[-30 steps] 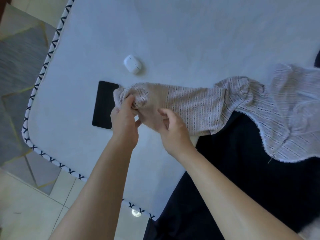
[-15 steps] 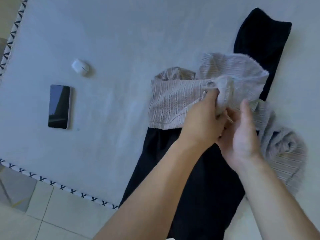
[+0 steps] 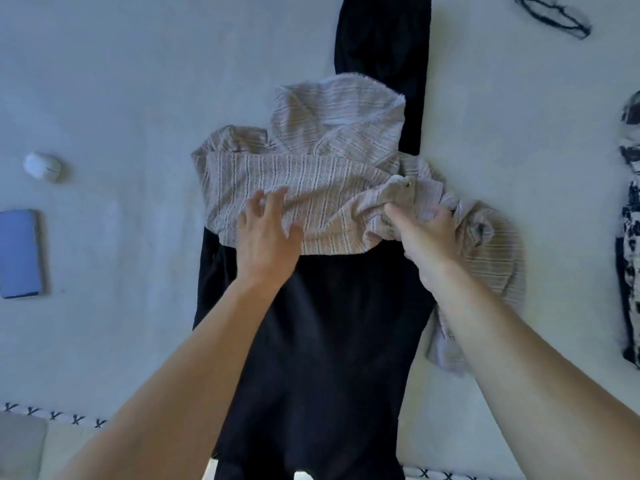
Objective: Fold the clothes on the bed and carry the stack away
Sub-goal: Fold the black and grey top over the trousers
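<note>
Pale bedding [image 3: 138, 81] spreads out with a phone [image 3: 19, 252] and a small white case [image 3: 43, 166] off to the left. Moments ago the knit top [image 3: 311, 188] was stretched beside the phone; now it lies bunched across the black garment [image 3: 322, 323]. The left hand [image 3: 268, 240] presses it with spread fingers while the right hand [image 3: 427, 233] grips its crumpled end, so I'd say folding has barely begun.

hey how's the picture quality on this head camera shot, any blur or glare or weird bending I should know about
Head view: soft throughout, with motion blur on the left hand fingertips and the right hand; the phone screen reflects a flat blue glare; wide-angle bending curves the bed edge trim at the bottom; light is even and cool, and the black garment shows almost no detail.
</note>
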